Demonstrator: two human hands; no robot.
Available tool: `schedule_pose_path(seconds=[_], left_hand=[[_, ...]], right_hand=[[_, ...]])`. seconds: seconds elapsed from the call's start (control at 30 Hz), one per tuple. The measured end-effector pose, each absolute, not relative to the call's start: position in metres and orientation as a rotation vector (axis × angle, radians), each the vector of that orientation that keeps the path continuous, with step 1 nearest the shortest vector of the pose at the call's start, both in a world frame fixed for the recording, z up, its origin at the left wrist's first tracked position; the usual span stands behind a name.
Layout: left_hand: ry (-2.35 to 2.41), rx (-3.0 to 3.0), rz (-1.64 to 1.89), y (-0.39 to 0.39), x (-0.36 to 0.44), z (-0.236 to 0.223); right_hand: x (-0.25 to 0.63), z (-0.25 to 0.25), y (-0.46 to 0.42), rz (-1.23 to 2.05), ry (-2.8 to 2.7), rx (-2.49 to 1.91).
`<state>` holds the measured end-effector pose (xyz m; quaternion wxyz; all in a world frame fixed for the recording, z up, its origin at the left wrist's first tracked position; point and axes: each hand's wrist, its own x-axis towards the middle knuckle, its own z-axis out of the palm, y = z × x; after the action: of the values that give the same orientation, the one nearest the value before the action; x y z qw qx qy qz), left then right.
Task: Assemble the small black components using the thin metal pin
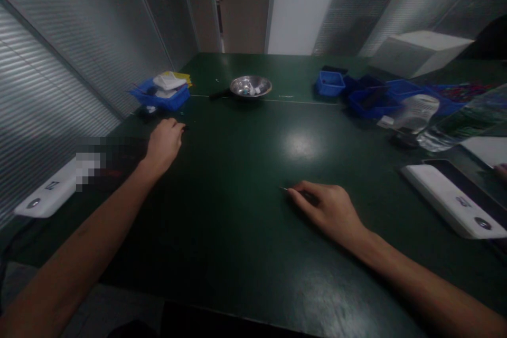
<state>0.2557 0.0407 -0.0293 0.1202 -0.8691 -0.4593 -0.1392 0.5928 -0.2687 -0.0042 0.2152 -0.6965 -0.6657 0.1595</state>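
Observation:
My left hand (163,145) reaches over the left side of the dark green table (237,169), its fingers pinched together. A small dark piece (186,128) sticks out from the fingertips; its kind is too blurred to name. My right hand (327,208) rests low over the table, right of the middle. Thumb and forefinger are closed on a thin, pale, wire-like piece (282,188), whose tip points left. The rest of it is hidden by the fingers. Beyond my left hand is a blue basket (160,99) with white and yellow things in it.
A metal pan (251,87) with small white items stands at the back. Blue bins (330,84), a clear bottle (467,121) and a white box (420,53) line the right. White power banks lie at right (455,198) and left (51,190). Part of another person's hand (502,170) shows at the right edge.

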Motion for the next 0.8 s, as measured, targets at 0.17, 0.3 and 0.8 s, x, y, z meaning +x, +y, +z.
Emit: schedule_pose_path(seconds=[0.17, 0.3, 0.8], left_hand=[[-1.356, -2.491, -0.382, 0.040, 0.257, -0.028], [-1.335, -2.525, -0.367, 0.040, 0.260, -0.025], [-0.755, -3.326, -0.587, -0.014, 0.307, -0.007]], right_hand=[[0.593, -0.004, -0.269, 0.423, -1.846, -1.922], [0.594, -0.006, -0.269, 0.427, -1.850, -1.926], [0.595, -0.006, -0.269, 0.455, -1.855, -1.912]])
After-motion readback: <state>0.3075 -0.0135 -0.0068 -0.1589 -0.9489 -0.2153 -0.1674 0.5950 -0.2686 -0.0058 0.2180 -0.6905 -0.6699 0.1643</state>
